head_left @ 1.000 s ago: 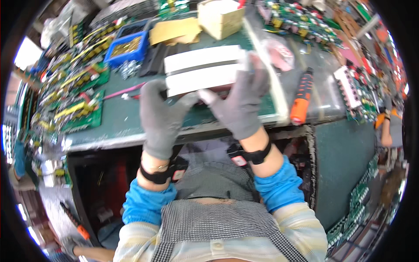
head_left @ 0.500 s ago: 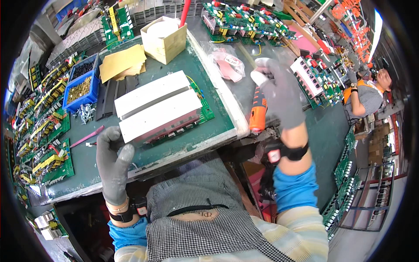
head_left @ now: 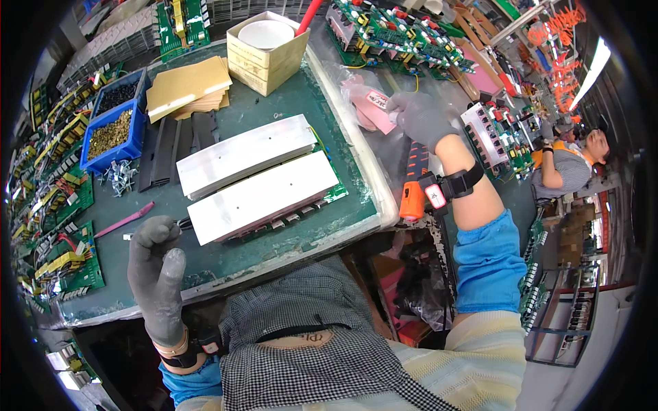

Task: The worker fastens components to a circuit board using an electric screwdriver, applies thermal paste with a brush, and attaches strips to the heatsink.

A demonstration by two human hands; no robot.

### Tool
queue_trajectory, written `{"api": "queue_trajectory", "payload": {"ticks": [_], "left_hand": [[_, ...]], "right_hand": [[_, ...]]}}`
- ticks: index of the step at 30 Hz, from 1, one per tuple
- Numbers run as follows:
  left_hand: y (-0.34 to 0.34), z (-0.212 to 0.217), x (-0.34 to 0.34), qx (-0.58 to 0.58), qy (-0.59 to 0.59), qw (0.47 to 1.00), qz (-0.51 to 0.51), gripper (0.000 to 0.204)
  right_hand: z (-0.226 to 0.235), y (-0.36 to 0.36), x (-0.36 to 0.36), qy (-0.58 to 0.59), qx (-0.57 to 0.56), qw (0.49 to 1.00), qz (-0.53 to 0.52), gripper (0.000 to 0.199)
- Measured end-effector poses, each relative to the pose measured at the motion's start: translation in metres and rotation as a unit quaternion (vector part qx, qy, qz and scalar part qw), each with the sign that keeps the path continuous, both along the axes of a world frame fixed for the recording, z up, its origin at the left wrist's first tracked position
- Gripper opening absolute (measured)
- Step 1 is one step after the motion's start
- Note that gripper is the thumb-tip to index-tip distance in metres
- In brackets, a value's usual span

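Note:
Two long white metal bars [head_left: 264, 195] lie side by side on a green circuit board [head_left: 334, 179] in front of me. My left hand [head_left: 156, 277], in a grey glove, is beside the near left end of the bars. Its fingers are bent, with the thumb apart, and I see nothing held. Farther right, my gloved right hand [head_left: 423, 122] has its fingertips together at the edge of a pink packet [head_left: 373, 103] in clear plastic. Below that hand lies an orange power screwdriver [head_left: 412, 198], partly hidden by the wrist.
Blue bins [head_left: 113, 137] of small fasteners, loose screws [head_left: 120, 177], yellowish sheets [head_left: 188, 85] and a carton [head_left: 267, 58] stand on the bench. A pink pen-like tool [head_left: 125, 219] lies left. Circuit boards [head_left: 394, 34] line the back. A co-worker [head_left: 565, 168] is at right.
My right hand has moved from above the orange screwdriver, away from me and left, to the pink packet. My left hand has drawn slightly away from the white bars. The view has shifted a little.

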State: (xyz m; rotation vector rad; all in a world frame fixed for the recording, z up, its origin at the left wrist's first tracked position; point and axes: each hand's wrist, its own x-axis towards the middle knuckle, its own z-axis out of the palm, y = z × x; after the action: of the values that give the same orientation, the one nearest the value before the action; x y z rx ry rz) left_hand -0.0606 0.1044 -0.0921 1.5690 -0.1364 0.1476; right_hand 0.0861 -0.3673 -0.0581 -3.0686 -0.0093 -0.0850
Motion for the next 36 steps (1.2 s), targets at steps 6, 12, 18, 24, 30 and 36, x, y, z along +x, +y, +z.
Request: {"api": "queue_trajectory", "payload": {"ticks": [6, 12, 18, 24, 30, 36], "left_hand": [[-0.001, 0.002, -0.001, 0.004, -0.002, 1.0, 0.006, 0.039], [0.01, 0.001, -0.004, 0.006, -0.001, 1.0, 0.022, 0.039], [0.019, -0.003, -0.007, 0.003, -0.001, 1.0, 0.021, 0.037], [0.019, -0.002, -0.004, 0.008, 0.003, 1.0, 0.015, 0.037], [0.028, 0.025, -0.002, 0.042, -0.048, 0.997, 0.033, 0.041], [-0.019, 0.119, 0.03, 0.182, -0.186, 0.963, -0.076, 0.044]], "right_hand": [[0.027, 0.02, 0.005, 0.083, -0.068, 0.994, 0.016, 0.02], [0.039, 0.032, 0.012, 0.088, -0.191, 0.976, 0.049, 0.021], [0.039, 0.024, 0.005, 0.072, -0.223, 0.968, 0.086, 0.02], [0.047, 0.019, -0.009, -0.001, -0.165, 0.982, 0.089, 0.019], [0.111, 0.043, -0.044, 0.016, 0.267, 0.959, 0.095, 0.016], [0.152, 0.085, -0.083, -0.05, 0.274, 0.894, 0.352, 0.012]]}}
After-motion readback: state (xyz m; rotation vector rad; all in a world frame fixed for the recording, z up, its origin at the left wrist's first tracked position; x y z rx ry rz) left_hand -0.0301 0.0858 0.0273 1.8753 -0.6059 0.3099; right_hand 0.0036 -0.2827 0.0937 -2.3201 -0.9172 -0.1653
